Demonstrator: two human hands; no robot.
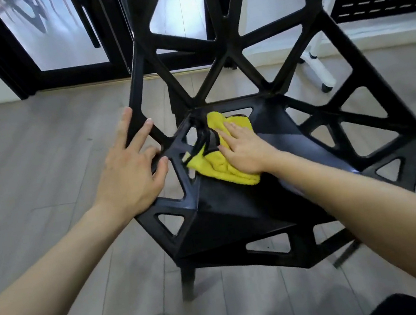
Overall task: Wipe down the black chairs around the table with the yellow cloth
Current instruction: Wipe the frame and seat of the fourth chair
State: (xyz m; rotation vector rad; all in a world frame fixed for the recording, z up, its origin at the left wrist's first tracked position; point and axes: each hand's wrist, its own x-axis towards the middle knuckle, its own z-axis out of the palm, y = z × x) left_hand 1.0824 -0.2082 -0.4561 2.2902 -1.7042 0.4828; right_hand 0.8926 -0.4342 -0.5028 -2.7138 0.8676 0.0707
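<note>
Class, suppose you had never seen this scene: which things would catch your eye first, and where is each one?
The bright yellow cloth stands out most, lying on the seat of the black chair in the middle of the view, with the right hand pressed flat on it. The chair's lattice of triangular openings fills the frame, and the left hand rests on its left edge.

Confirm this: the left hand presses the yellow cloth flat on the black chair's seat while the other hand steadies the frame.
Wrong hand. The head view shows the right hand pressing the yellow cloth flat on the black chair's seat, while the left hand steadies the frame.
</note>
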